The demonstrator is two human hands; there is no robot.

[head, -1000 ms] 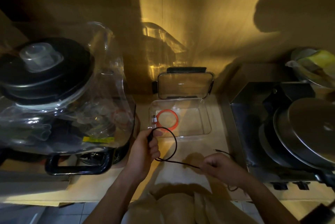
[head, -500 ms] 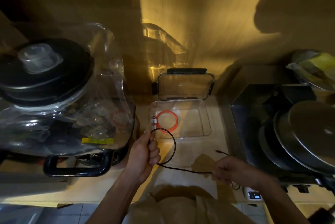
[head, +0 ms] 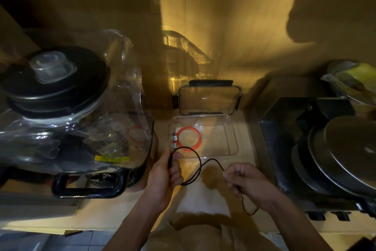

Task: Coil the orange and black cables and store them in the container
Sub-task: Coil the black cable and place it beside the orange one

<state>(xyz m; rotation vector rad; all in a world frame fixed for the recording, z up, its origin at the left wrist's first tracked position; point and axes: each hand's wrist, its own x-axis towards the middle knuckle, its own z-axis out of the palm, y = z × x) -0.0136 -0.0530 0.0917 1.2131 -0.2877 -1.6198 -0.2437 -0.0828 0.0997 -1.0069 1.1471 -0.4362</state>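
Just past the left hand point(head: 164, 177), the clear box point(head: 232, 135) stood open with its lid point(head: 208, 100) tipped up behind it. The orange cable point(head: 189, 139) lay inside, already wound into a ring, so that part looked done. The black cable point(head: 200, 166) was the job in hand. The left hand was closed around one end of it and held a loop that reached over the near edge of the box. The right hand point(head: 246, 181) pinched the cable farther along, and the loose tail point(head: 249, 209) hung down below that hand.

The next move would likely be to bring the right hand over to the left and lay on another loop, keeping it the same size. Then the ring could go in beside the orange one.

The light was dim and yellow. The plug in the left hand was mostly covered by fingers. The far tip of the tail was too dark to find. A big bagged blender point(head: 61, 108) sat left of the hands, and pots point(head: 345, 153) sat to the right.
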